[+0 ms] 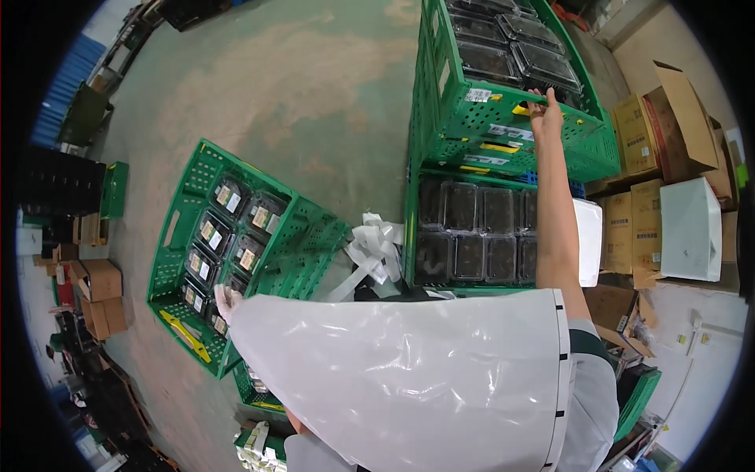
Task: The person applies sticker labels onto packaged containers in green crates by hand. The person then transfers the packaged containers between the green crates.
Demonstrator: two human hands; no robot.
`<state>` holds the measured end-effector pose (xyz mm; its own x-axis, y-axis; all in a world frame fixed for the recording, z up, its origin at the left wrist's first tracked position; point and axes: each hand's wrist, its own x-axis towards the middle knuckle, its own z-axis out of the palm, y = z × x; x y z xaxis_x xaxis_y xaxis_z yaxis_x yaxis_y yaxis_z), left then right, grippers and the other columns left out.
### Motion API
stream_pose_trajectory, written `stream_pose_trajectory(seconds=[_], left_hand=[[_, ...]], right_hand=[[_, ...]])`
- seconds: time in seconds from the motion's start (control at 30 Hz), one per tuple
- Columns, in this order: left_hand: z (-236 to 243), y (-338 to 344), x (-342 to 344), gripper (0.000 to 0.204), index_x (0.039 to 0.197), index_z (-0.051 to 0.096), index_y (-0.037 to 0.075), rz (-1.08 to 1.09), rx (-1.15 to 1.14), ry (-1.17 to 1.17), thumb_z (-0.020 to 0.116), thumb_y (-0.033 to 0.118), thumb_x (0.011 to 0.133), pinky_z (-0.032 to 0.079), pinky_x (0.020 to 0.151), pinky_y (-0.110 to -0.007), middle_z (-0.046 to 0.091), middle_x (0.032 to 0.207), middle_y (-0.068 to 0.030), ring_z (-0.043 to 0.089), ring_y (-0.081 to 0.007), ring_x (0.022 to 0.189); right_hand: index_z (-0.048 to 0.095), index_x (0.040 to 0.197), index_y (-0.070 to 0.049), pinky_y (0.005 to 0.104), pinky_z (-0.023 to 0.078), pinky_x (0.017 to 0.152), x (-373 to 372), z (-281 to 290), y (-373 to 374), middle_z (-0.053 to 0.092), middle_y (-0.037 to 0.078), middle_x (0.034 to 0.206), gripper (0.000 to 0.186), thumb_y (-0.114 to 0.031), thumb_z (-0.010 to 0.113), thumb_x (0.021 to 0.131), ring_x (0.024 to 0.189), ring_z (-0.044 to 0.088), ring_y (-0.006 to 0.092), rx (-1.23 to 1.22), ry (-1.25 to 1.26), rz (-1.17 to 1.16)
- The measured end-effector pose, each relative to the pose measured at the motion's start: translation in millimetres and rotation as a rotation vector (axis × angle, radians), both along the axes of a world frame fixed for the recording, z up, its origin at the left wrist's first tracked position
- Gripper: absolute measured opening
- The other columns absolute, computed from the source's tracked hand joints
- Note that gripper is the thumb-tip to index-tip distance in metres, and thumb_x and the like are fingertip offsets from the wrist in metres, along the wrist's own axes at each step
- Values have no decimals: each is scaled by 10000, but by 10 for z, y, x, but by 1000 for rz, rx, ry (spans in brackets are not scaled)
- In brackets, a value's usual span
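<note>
My right hand [546, 118] reaches up to the near rim of the top green crate [503, 114] in a stack, its fingers curled over the edge. Clear-lidded plastic containers [543, 64] with dark contents fill that crate. At the left, my left hand [226, 303] is at the near side of another green crate [169, 228], by labelled clear containers [211, 236] in two rows. Its fingers are partly hidden, so their grip does not show. A large glossy white sheet [409, 370] with black marks along its right edge covers my lower arms and body.
Between the crates lies a bunch of crumpled white strips [377, 248]. An open crate of dark-filled containers [472, 228] sits in front of the tall stack. Cardboard boxes [633, 212] and a white foam box [690, 228] stand at the right. A yellow strip [186, 334] lies in the left crate.
</note>
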<state>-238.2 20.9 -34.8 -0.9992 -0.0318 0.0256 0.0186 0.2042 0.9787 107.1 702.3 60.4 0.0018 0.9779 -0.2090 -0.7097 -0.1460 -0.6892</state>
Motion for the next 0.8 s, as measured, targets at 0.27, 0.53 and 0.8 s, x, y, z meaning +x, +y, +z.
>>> stream_pose_trajectory(seconds=[0.27,0.53,0.8], left_hand=[[963,347,699,345,1215,524,96,-53,-260,-78,555,231,900,455,859,-265,561,1196,-73,567,-162,1021],[1036,1088,565,300,1163,527,-31,-300,35,103,542,46,873,410,919,-269,588,1119,-112,554,-166,1029],[1424,2881,716,441,1240,474,12,-898,77,-57,611,145,842,418,907,-292,515,1234,-137,546,-199,1062]], right_hand=[[406,718,-24,442,436,760,62,73,486,430,100,626,101,-9,357,806,598,424,230,-357,30,19],[393,684,-54,411,435,766,243,107,-734,414,62,592,171,-49,386,855,557,410,190,-189,65,69],[337,629,-97,318,360,584,1078,398,-2416,324,8,546,267,-78,444,873,538,341,147,-247,-64,0]])
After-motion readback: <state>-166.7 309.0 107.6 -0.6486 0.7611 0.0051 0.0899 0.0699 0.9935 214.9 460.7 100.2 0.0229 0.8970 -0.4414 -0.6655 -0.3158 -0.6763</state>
